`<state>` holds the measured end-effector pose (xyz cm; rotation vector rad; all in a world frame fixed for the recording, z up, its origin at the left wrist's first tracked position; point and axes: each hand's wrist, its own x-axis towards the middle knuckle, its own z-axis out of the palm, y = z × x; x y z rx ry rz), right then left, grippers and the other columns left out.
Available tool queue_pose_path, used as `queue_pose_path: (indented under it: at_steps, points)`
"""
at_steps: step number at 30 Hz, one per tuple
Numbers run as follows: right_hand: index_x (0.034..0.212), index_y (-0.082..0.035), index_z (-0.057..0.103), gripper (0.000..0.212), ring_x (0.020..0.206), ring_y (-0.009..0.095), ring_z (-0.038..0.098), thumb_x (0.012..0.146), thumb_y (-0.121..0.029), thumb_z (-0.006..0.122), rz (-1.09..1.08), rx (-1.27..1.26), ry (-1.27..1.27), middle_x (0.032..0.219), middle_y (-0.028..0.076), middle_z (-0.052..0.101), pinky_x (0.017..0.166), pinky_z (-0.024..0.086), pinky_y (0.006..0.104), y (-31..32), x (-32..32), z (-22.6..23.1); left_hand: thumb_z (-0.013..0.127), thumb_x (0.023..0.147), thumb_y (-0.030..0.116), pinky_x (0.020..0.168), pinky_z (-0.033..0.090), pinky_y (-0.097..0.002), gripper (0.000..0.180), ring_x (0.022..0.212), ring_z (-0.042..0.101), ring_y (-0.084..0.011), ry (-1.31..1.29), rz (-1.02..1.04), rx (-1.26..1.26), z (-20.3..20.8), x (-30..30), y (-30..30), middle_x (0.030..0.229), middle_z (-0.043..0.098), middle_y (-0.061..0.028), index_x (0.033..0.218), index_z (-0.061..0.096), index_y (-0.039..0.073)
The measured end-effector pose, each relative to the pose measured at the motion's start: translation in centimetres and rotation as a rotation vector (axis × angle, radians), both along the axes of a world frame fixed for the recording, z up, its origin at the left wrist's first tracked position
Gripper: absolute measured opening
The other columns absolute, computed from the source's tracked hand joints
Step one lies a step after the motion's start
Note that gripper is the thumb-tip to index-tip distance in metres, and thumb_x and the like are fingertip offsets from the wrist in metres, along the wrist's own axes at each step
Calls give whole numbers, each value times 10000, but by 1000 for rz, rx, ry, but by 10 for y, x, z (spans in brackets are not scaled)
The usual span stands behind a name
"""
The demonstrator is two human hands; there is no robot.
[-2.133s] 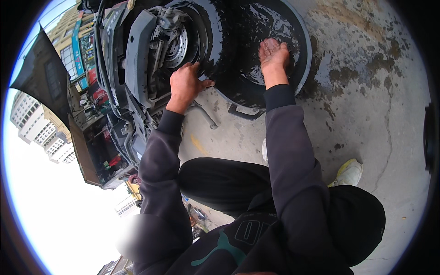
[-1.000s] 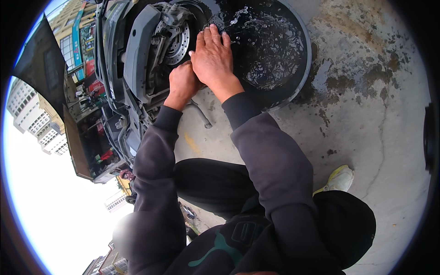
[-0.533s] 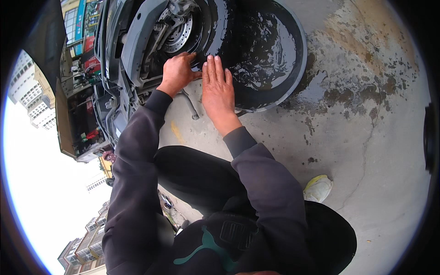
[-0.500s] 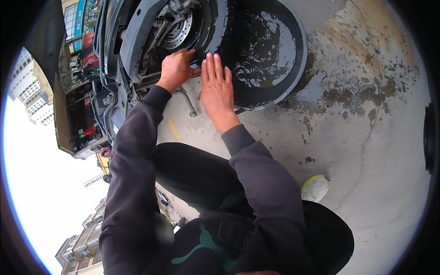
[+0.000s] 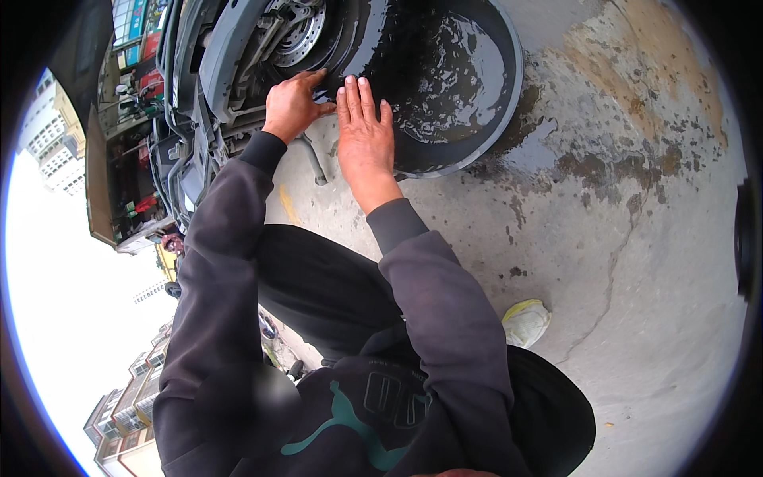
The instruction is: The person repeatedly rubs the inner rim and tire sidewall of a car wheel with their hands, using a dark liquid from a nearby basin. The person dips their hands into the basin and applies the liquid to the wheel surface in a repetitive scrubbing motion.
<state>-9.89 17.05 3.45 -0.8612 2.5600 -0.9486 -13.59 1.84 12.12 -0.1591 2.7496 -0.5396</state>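
A wet black tyre (image 5: pixel 366 49) with a drilled brake disc (image 5: pixel 304 40) beside it dips into a round black tub of water (image 5: pixel 513 95). At the tyre's near edge, my left hand (image 5: pixel 291 107) is closed on the rubber. Its thumb points toward my right hand, and the other fingertips are partly hidden. My right hand (image 5: pixel 366 147) lies flat, palm down, with straight fingers and its fingertips against the wet tyre. The two hands are close together but apart.
The scooter body (image 5: pixel 214 67) with its tubes and grey panels rises at the left. A metal stand leg (image 5: pixel 317 167) reaches toward the concrete between my arms. Wet patches (image 5: pixel 540 147) spread right of the tub. My shoe (image 5: pixel 527 322) stands on the ground.
Both hands, the tyre and the tub appear slightly farther up and left in the picture, as the whole view has shifted. The hands keep nearly the same pose on the tyre.
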Motion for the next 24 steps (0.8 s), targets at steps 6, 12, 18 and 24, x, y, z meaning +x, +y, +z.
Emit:
queue_pose_path:
  at_steps: [6,12,18,24]
  points:
    - [1433,19,592,483,1440,392,446,1007,-203,542,-121,-140,-133,1617,199,410,1164,358,527,14,9,4,918,662,471,900,577,-390,826,1072,724,-285,0,10,10,0,1,3,1290,719,-94,1365,680,110]
    - [1306,32,660,434,1166,367,633,936,-185,594,111,53,-361,1307,236,657,998,477,489,17,33,0,925,654,472,898,576,-389,845,1061,727,-296,-24,76,12,4,-3,11,1265,728,-109,1375,672,111]
    - [1319,22,658,421,1188,399,628,974,-197,558,109,152,-194,1271,238,678,994,491,536,15,50,-9,932,648,465,879,573,-383,856,1034,732,-297,-50,115,-2,5,-6,14,1237,738,-111,1385,667,118]
    - [1446,-2,580,479,1288,472,575,1026,-219,498,145,139,-248,1392,314,605,1058,453,584,16,55,-22,930,654,505,835,580,-395,875,913,743,-315,-29,72,11,2,0,3,1200,749,-124,1401,660,136]
